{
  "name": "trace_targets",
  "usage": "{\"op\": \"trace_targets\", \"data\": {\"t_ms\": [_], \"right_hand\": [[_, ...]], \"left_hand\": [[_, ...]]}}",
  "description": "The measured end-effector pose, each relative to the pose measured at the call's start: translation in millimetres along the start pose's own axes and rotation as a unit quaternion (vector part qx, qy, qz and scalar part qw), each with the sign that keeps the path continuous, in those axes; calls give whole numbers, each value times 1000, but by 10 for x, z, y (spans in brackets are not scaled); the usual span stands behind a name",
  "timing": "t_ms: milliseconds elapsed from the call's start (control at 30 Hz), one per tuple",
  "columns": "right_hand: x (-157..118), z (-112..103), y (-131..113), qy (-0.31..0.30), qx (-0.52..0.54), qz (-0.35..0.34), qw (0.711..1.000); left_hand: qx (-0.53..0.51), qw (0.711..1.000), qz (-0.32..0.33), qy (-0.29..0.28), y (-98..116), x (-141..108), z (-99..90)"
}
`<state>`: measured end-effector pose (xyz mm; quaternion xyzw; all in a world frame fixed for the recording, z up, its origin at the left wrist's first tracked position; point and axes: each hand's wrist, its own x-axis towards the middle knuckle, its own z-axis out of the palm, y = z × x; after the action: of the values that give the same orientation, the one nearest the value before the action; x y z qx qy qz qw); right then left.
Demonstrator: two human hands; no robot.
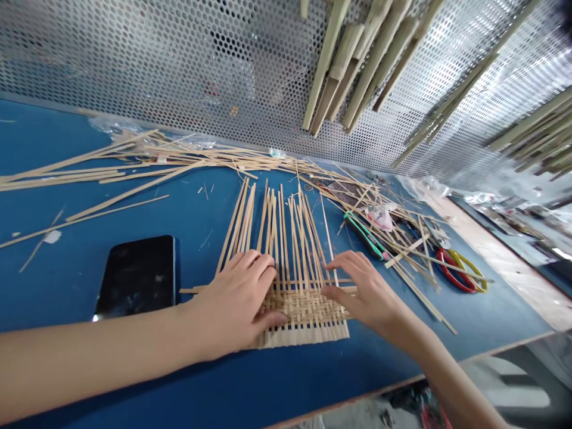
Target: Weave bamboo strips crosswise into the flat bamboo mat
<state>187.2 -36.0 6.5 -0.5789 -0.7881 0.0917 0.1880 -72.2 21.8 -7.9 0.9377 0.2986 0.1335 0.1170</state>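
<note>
Both hands at work on a partly woven bamboo-strip mat point(308, 308).
I see the mat lying flat on the blue tabletop point(214, 396), near its front edge, with unwoven strips fanning away from me. The left hand point(243, 289) rests palm down over its left part, thumb stretched across the weave; its fingertips are partly hidden, so I cannot tell whether it pinches anything. I have the right hand point(357, 292) at the right side, thumb and forefinger parted, clasping nothing that I can see. A black phone point(136, 277) lies left; a green-and-black utility knife point(366, 237) sits right, among loose strips.
</note>
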Motion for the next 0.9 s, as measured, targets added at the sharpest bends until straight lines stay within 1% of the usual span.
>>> {"op": "trace_targets", "data": {"t_ms": [100,200,400,533,667,767,867,900], "right_hand": [[-71,24,55,-10,7,-5,1000],[-81,63,11,-6,9,-3,1000],[-25,64,-75,-13,4,5,1000],[-6,52,-70,-18,2,-5,1000],[-5,62,-47,-16,3,-13,1000],[1,56,-43,-22,6,-4,1000],[24,47,-82,-22,7,6,1000],[34,52,-109,-16,10,4,1000]], "left_hand": [[25,1000,9,15,70,57,36],[43,998,23,25,141,90,53],[21,999,-15,-26,227,189,35],[-9,999,-32,-34,253,236,29],[-38,996,-57,-56,281,236,31],[-43,994,-64,-73,301,227,23],[-56,993,-70,-83,293,208,20],[-62,993,-69,-79,281,192,23]]}}
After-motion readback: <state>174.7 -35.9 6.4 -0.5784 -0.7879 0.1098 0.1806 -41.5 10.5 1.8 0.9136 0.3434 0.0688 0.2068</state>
